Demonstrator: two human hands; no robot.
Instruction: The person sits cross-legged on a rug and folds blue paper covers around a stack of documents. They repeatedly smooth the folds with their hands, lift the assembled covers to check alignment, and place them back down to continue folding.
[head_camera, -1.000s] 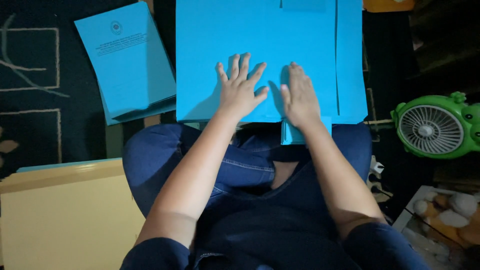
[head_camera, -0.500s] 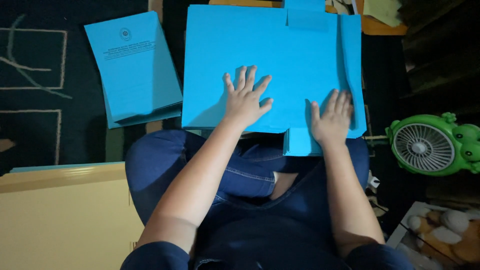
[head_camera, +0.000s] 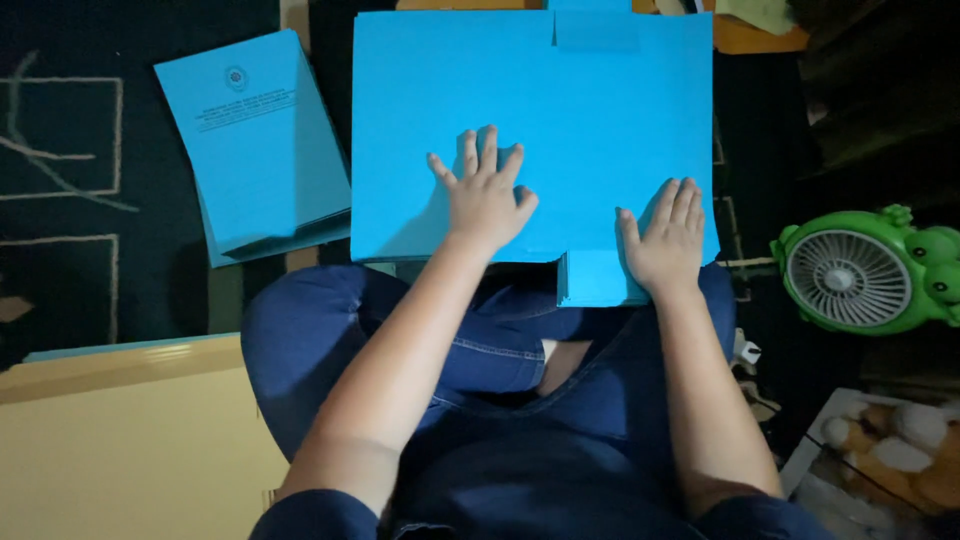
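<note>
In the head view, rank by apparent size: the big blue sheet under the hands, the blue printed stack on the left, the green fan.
1. Blue sheet, clearly largest; both hands lie flat on it.
2. Printed stack.
3. Green fan, smallest as seen, though partly in shadow, so its full outline is unsure.

left hand (head_camera: 485, 195) and right hand (head_camera: 663, 240) pressed flat, fingers spread.
</note>
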